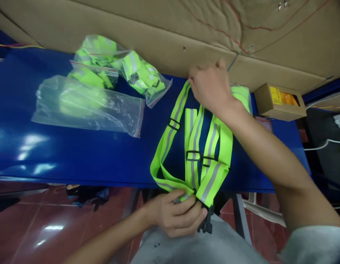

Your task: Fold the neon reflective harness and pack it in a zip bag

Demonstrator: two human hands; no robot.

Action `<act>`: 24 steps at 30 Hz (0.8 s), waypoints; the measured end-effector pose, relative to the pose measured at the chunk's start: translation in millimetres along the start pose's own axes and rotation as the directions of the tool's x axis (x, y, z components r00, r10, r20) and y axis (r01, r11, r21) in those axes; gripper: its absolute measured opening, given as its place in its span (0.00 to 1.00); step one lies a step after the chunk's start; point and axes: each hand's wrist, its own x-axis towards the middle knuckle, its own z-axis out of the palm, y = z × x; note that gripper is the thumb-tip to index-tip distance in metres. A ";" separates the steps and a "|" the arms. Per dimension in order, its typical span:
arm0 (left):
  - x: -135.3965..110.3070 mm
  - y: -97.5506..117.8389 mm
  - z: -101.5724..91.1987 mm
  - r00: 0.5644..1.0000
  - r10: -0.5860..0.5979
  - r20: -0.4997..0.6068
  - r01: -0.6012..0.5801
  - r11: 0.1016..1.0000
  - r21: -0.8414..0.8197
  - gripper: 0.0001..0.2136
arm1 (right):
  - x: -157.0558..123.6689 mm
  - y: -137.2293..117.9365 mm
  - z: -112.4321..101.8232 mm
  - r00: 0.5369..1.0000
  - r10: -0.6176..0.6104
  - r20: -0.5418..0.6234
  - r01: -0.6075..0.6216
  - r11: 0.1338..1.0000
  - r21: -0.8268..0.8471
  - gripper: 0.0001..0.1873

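A neon-yellow reflective harness (193,139) with grey stripes and black slide adjusters stretches between my two hands over the blue table. My left hand (179,212) is closed on its lower end, past the table's front edge. Beside those fingers hangs a black plastic buckle (206,222). Higher up, my right hand (211,86) is closed in a fist around the upper strap ends, near the back of the table. What exactly lies inside that fist is hidden. Partly behind my right wrist sits another neon-yellow bundle (241,96) in clear plastic.
Clear zip bags (144,75) of neon-yellow straps lie at the back left of the blue table (76,154). A flatter clear zip bag (117,112) is in front of them. An open cardboard box (269,102) with orange contents stands right. Brown padded panelling (159,33) borders the back.
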 end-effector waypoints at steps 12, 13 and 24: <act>-1.7 17.3 -7.4 0.999 -0.037 0.034 0.035 0.998 0.045 0.09 | -37.8 -2.2 22.9 0.890 -0.407 0.205 0.381 0.911 0.157 0.22; -0.8 17.5 -8.8 0.998 -0.028 0.049 0.026 0.999 0.039 0.09 | -36.0 3.0 19.9 0.903 -0.363 0.229 0.336 0.930 0.149 0.19; 2.8 3.5 -2.7 1.000 -0.028 0.000 0.028 0.999 0.014 0.06 | -18.6 35.5 13.8 0.993 -0.116 0.035 0.115 0.993 0.030 0.23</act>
